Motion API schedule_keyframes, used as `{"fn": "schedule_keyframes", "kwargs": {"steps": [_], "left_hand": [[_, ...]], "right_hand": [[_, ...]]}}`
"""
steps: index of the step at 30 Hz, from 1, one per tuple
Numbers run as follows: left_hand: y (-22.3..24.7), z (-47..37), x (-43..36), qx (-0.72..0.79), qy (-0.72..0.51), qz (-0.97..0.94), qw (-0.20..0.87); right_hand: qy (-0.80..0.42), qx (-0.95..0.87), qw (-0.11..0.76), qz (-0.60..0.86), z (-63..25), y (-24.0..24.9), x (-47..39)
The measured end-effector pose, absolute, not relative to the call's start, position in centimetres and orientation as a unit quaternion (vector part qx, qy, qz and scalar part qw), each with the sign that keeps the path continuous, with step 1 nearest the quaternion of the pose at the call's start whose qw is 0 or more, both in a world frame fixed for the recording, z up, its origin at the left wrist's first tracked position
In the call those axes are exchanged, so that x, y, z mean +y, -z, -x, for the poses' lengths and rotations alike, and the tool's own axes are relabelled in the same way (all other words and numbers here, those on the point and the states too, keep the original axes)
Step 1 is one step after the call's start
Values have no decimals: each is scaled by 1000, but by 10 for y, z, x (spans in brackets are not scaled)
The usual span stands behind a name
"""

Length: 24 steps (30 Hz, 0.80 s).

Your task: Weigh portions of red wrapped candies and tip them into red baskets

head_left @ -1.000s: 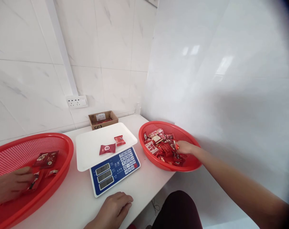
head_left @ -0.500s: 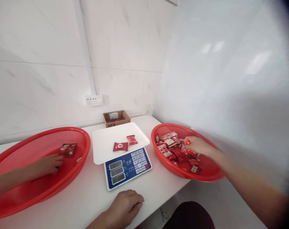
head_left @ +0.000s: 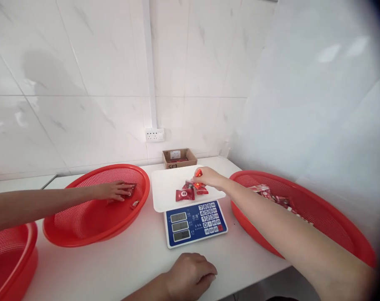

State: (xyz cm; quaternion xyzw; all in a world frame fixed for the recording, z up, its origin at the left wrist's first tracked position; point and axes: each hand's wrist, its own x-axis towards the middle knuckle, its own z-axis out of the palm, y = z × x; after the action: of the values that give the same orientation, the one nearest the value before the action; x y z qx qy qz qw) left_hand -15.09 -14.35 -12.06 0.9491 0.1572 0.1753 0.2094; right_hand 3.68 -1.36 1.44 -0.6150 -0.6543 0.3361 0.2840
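Note:
My left hand rests on the white tabletop in front of the scale, fingers curled in, with no object showing in it. Over the white pan of the digital scale, my right hand pinches a red wrapped candy. Right beneath those fingertips lie several more small red wrapped candies, one a dark red packet with a white round mark. My right forearm crosses above the right red basket, which holds many red and pink packets.
Another person's hand reaches from the left into a red basket, touching a dark red packet. Part of another red basket shows at lower left. A small cardboard box stands behind the scale, near the wall socket.
My right hand has moved from the right basket to the scale pan, carrying candy; more pieces now lie there. The view has swung left. My left hand stays curled on the table.

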Motion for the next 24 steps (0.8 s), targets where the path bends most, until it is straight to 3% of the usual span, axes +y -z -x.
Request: {"fn": "schedule_keyframes", "kwargs": {"steps": [12,16,21,24], "left_hand": [[119,153,-144,162,-169,-945,228],[118,151,-143,170,-174,-935,260],[120,147,-141,160,-168,-929,287],[121,146,-140,162,-168,-928,291]], "right_hand": [[-307,-591,334,667,-84,-22,-18],[-253,-563,311,722,-138,-28,-52],[-416,-528,225,705,-208,-27,-115],[-386,-536,164,732,-243,-8,-141]]}}
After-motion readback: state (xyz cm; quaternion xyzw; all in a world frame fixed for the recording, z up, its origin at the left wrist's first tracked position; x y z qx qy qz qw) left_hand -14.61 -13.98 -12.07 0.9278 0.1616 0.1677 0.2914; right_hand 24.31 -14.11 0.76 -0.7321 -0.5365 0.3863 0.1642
